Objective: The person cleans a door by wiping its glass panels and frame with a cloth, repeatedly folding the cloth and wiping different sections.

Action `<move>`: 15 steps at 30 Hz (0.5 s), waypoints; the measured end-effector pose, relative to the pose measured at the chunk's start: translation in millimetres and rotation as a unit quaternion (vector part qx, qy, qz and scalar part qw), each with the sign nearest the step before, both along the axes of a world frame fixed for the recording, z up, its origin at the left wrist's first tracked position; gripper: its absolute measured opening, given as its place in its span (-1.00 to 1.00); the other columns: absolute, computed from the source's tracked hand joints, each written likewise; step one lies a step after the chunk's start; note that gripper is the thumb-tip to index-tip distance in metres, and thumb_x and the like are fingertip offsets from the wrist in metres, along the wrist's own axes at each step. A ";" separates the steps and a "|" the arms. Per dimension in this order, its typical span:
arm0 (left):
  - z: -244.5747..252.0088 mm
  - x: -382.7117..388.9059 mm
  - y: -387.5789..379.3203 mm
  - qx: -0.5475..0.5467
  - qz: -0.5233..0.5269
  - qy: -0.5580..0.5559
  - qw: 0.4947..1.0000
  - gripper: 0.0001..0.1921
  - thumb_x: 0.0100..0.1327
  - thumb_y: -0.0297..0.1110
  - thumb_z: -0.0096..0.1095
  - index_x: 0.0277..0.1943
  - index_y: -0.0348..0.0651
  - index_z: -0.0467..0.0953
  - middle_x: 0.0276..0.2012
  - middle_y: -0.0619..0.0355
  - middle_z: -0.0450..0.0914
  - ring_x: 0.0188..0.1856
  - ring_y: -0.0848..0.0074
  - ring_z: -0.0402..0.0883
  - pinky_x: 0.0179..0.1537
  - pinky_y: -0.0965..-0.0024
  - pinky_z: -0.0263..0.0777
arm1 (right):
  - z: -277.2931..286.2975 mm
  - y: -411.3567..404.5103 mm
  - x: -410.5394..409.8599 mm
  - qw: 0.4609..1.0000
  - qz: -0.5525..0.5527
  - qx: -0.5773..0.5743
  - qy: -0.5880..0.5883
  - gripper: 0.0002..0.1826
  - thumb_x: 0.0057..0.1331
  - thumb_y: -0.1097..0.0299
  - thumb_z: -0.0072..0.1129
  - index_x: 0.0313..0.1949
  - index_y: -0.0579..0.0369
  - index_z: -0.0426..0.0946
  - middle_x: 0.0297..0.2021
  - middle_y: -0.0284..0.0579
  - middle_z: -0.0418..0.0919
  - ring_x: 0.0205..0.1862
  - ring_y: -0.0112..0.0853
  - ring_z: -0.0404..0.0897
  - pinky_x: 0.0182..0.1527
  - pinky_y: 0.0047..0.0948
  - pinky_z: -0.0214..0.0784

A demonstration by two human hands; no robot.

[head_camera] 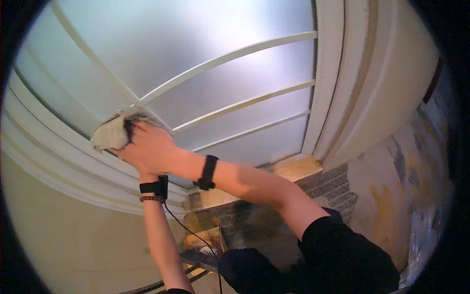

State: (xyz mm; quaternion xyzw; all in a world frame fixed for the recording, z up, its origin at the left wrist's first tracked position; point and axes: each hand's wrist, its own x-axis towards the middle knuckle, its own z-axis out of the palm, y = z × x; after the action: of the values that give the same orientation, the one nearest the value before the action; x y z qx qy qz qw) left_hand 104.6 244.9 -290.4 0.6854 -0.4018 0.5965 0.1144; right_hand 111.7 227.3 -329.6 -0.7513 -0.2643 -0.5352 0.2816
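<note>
A beige cloth (112, 134) lies bunched against the frosted glass door panel (227, 47), where white glazing bars (227, 57) meet near the left side of the frame. My right hand (156, 141) presses on the cloth with its fingers over the folds. Just below it, my left hand (132, 160) reaches up to the cloth's lower edge, partly covered by the right hand. Both hands are on the cloth, and some fingertips are hidden in it. Black straps circle both wrists, and a beaded bracelet (151, 199) sits on the left one.
White moulded door framing (330, 73) runs down both sides of the glass. A tan sill (297, 167) borders the bottom, beside a grey ribbed strip (330, 191) on stained floor (378, 191). A black cable (187, 229) hangs from my left wrist past a cardboard box (214, 235).
</note>
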 end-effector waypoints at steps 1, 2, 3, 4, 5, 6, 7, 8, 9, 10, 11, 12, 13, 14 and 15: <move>-5.5 -2.8 -3.2 -0.001 0.003 -0.001 1.000 -0.53 0.31 -0.05 0.07 0.19 -0.04 0.58 0.31 -0.13 0.44 0.39 -0.11 0.29 0.55 -0.27 -0.20 | 3.9 -12.5 -10.9 0.997 -0.033 0.067 0.014 -0.62 0.40 0.09 0.05 0.10 -0.10 0.62 -0.02 -0.04 0.69 0.23 -0.08 0.54 0.44 -0.05 0.15; -7.6 2.5 -17.6 -0.002 0.007 -0.001 1.000 -0.53 0.31 -0.04 0.07 0.19 -0.04 0.58 0.31 -0.13 0.44 0.39 -0.12 0.29 0.54 -0.28 -0.20 | 5.4 -30.8 -21.2 0.997 -0.039 0.069 0.013 -0.62 0.40 0.09 0.05 0.10 -0.10 0.62 -0.02 -0.04 0.69 0.23 -0.08 0.54 0.44 -0.05 0.15; -18.2 -7.2 -37.8 -0.002 0.007 0.002 1.000 -0.53 0.32 -0.04 0.06 0.19 -0.04 0.58 0.32 -0.14 0.43 0.39 -0.13 0.28 0.54 -0.28 -0.21 | 6.7 -56.4 -33.8 0.993 -0.087 0.068 -0.041 -0.66 0.41 0.11 0.03 0.05 -0.09 0.63 -0.09 -0.01 0.70 0.15 -0.06 0.58 0.41 0.02 0.17; -8.7 -2.1 -32.7 -0.003 0.014 -0.003 1.000 -0.53 0.32 -0.04 0.06 0.19 -0.03 0.58 0.32 -0.14 0.43 0.40 -0.13 0.28 0.54 -0.28 -0.21 | 13.2 -74.0 -46.0 0.985 -0.127 0.066 -0.101 -0.68 0.42 0.13 0.01 0.00 -0.07 0.64 -0.15 0.01 0.70 0.07 -0.03 0.62 0.37 0.10 0.19; -6.7 -0.6 -41.3 -0.006 0.021 -0.003 1.000 -0.53 0.32 -0.04 0.05 0.20 -0.03 0.57 0.33 -0.15 0.43 0.40 -0.14 0.27 0.54 -0.29 -0.21 | 12.4 -90.8 -54.0 0.984 -0.131 0.065 -0.102 -0.68 0.42 0.13 0.01 0.00 -0.07 0.64 -0.15 0.01 0.70 0.07 -0.03 0.62 0.37 0.10 0.19; -11.4 -0.1 -65.5 -0.009 0.026 0.000 1.000 -0.53 0.32 -0.04 0.04 0.20 -0.03 0.57 0.33 -0.16 0.42 0.40 -0.15 0.27 0.54 -0.29 -0.21 | 7.6 -111.0 -58.7 0.987 -0.139 0.079 -0.033 -0.69 0.39 0.15 0.05 -0.02 -0.02 0.63 -0.23 0.06 0.68 -0.01 0.01 0.62 0.35 0.18 0.17; -8.1 5.4 -74.1 -0.012 0.035 0.004 0.999 -0.53 0.32 -0.03 0.04 0.20 -0.03 0.57 0.33 -0.16 0.42 0.41 -0.15 0.26 0.54 -0.30 -0.21 | 9.3 -128.2 -67.1 0.985 -0.143 0.093 0.037 -0.70 0.37 0.17 0.09 -0.05 0.04 0.62 -0.31 0.10 0.66 -0.08 0.05 0.63 0.32 0.27 0.16; -2.7 14.4 -93.8 -0.015 0.044 0.008 0.999 -0.52 0.33 -0.03 0.03 0.20 -0.03 0.57 0.34 -0.17 0.41 0.41 -0.16 0.26 0.54 -0.30 -0.21 | 13.1 -143.4 -74.4 0.984 -0.144 0.092 0.041 -0.70 0.37 0.17 0.09 -0.05 0.04 0.62 -0.31 0.10 0.66 -0.08 0.05 0.63 0.32 0.27 0.16; -3.2 10.9 -100.4 -0.018 0.051 0.010 0.998 -0.52 0.33 -0.03 0.03 0.20 -0.03 0.57 0.34 -0.17 0.41 0.42 -0.17 0.25 0.54 -0.31 -0.21 | 29.7 -160.1 -87.1 0.978 -0.165 0.118 0.054 -0.63 0.36 0.23 0.10 0.09 0.11 0.57 -0.13 0.21 0.63 -0.02 0.06 0.63 0.35 0.21 0.15; 8.5 3.0 -117.9 -0.001 0.046 0.002 0.999 -0.52 0.33 -0.05 0.03 0.22 -0.03 0.56 0.34 -0.16 0.41 0.41 -0.15 0.26 0.53 -0.32 -0.21 | 39.5 -176.2 -91.9 0.970 -0.183 0.143 0.065 -0.53 0.35 0.29 0.11 0.22 0.19 0.53 0.05 0.31 0.61 0.03 0.07 0.64 0.38 0.14 0.13; 22.1 -5.3 -141.6 0.015 0.043 -0.005 0.999 -0.51 0.32 -0.07 0.04 0.24 -0.03 0.54 0.34 -0.14 0.42 0.41 -0.12 0.28 0.53 -0.34 -0.22 | 41.5 -192.4 -91.1 0.971 -0.182 0.142 0.065 -0.53 0.35 0.29 0.11 0.22 0.19 0.53 0.05 0.31 0.61 0.03 0.07 0.64 0.38 0.14 0.13; 24.4 -15.6 -168.8 0.030 0.030 -0.008 0.999 -0.52 0.32 -0.07 0.05 0.24 -0.02 0.55 0.31 -0.10 0.45 0.40 -0.08 0.30 0.52 -0.35 -0.20 | 35.9 -214.1 -88.5 0.968 -0.144 0.207 -0.008 -0.51 0.40 0.30 0.06 0.25 0.28 0.48 0.09 0.34 0.59 0.09 0.07 0.62 0.40 0.04 0.15; 27.7 -25.5 -191.2 0.046 0.022 -0.013 0.999 -0.53 0.32 -0.08 0.06 0.23 -0.01 0.55 0.28 -0.07 0.47 0.38 -0.04 0.33 0.52 -0.36 -0.18 | 33.4 -232.5 -87.5 0.954 -0.100 0.271 -0.082 -0.49 0.45 0.30 0.01 0.28 0.37 0.42 0.13 0.37 0.56 0.15 0.08 0.60 0.41 -0.06 0.18; 29.0 -25.0 -206.4 0.034 0.029 -0.060 0.997 -0.53 0.29 -0.08 0.12 0.22 0.01 0.56 0.24 0.00 0.50 0.36 0.05 0.36 0.52 -0.32 -0.14 | 31.6 -246.2 -84.8 0.950 -0.121 0.255 -0.131 -0.48 0.48 0.32 -0.05 0.31 0.43 0.38 0.19 0.35 0.54 0.21 0.04 0.56 0.41 -0.15 0.19; 28.7 -25.6 -222.4 0.022 0.028 -0.103 0.994 -0.52 0.26 -0.07 0.18 0.21 0.02 0.56 0.20 0.07 0.53 0.33 0.14 0.40 0.52 -0.27 -0.09 | 28.7 -262.6 -87.0 0.943 -0.150 0.236 -0.178 -0.46 0.50 0.33 -0.10 0.34 0.49 0.34 0.25 0.33 0.51 0.28 0.01 0.53 0.40 -0.24 0.21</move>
State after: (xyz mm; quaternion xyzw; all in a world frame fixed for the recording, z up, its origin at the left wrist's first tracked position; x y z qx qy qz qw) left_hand 79.0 22.5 -261.7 0.6334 -0.4053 0.6579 0.0407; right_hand 24.7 -35.3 -300.9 -0.5867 -0.0607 -0.7433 0.3155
